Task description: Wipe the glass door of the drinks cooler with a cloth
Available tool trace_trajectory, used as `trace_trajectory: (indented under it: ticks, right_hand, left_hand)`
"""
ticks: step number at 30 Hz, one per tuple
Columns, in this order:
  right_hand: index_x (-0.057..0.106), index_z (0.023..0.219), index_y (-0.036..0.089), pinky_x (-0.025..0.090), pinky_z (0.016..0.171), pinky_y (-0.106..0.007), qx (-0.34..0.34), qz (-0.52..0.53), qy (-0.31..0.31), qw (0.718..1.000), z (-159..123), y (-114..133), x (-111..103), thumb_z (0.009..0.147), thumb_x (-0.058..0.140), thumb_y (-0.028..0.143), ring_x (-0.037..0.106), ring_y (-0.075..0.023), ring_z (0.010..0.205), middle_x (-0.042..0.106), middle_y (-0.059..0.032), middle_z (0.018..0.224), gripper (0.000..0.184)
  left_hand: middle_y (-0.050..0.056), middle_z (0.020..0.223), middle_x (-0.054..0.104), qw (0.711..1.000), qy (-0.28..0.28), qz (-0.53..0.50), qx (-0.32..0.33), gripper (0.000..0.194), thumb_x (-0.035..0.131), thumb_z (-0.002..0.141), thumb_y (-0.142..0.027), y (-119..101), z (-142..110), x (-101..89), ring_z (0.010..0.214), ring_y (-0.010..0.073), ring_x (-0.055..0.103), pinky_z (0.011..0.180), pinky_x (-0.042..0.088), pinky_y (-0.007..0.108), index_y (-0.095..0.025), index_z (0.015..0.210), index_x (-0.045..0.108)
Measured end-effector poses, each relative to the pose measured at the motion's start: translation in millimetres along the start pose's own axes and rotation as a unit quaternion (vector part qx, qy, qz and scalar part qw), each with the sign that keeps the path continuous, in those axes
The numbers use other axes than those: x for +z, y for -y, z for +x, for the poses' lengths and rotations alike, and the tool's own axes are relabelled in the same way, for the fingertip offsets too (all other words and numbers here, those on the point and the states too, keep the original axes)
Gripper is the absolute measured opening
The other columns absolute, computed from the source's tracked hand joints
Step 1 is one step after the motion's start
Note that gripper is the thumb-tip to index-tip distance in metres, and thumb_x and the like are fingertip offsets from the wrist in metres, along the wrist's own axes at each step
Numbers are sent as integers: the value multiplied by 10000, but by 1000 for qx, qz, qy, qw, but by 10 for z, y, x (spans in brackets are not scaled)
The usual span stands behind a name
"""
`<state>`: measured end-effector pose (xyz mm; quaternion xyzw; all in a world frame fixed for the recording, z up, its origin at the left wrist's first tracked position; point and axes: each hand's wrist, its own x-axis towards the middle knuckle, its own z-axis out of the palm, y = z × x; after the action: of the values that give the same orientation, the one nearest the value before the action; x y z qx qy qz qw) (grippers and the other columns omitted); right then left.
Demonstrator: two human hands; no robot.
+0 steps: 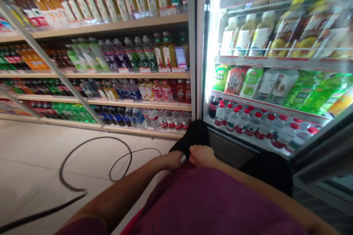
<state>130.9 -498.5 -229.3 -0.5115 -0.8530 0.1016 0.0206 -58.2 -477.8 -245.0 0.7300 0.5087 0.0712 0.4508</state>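
My two hands meet low in front of me, over the black trousers (195, 134) and at the front of the purple shirt (204, 198). My right hand (203, 155) is closed, with its fingers curled in towards the left. Close beside it, my left hand (173, 160) is bent inward, its fingers mostly hidden. A small whitish spot (183, 159) shows at the tip of the left hand, too small to name. Whatever the hands pinch, if anything, is hidden between them and the shirt.
An open, lit fridge (249, 60) with rows of bottles stands ahead to the right, its glass door (325, 154) swung out. Wooden shelves (110, 26) of drinks fill the left. A black cable (62, 165) loops across the tiled floor (35, 154).
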Motion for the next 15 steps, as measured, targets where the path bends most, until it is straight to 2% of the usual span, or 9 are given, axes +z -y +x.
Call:
trace_trajectory:
  ticks: [1,3,6,9,11,13,15]
  right_hand:
    - [688,1236,138,573,852,-426,12,7,-5,1000,4,-1,1,970,517,197,756,-352,1076,775,-203,1116,322]
    - [658,1298,157,567,866,-444,27,24,-9,999,15,-3,8,968,493,164,748,-358,1093,765,-195,1137,369]
    - [717,1244,197,553,901,-453,21,71,10,997,47,-10,36,969,482,156,734,-352,1113,738,-171,1221,364]
    - [779,1198,196,529,982,-406,5,154,37,987,105,-45,79,950,520,143,714,-307,1157,741,-140,1262,363]
    - [774,1247,191,529,978,-338,-4,225,58,973,147,-87,104,919,564,128,724,-250,1112,771,-104,1216,395]
    - [769,1255,178,554,889,-298,-11,300,86,950,181,-135,122,884,646,167,741,-212,977,800,-67,1091,392]
    - [777,1196,174,562,841,-290,-23,363,102,926,202,-174,142,832,752,269,729,-200,923,793,-38,1046,377]
  left_hand:
    - [54,1154,698,1000,3,-24,7,337,856,811,-196,26,-67,-37,1095,275,652,998,538,422,-178,1120,723]
    - [20,996,708,997,-11,-74,9,408,820,666,-140,85,-190,-117,977,265,659,885,541,352,-196,1062,737]
    - [6,906,657,972,-87,-216,1,449,701,722,-334,158,-278,-227,741,190,627,626,484,257,-209,1150,651]
    - [40,979,653,929,-145,-341,6,508,644,753,-494,149,-218,-304,748,171,639,599,470,225,-214,1172,578]
    - [82,1077,679,917,-125,-379,19,553,707,695,-505,84,-135,-342,837,205,682,664,522,254,-201,1144,601]
    - [122,1213,685,905,-60,-419,49,593,806,622,-442,-10,-53,-369,904,244,707,740,563,303,-182,1130,644]
    - [147,1292,677,888,26,-452,86,618,873,614,-392,-106,13,-381,944,265,717,791,572,329,-167,1157,681]
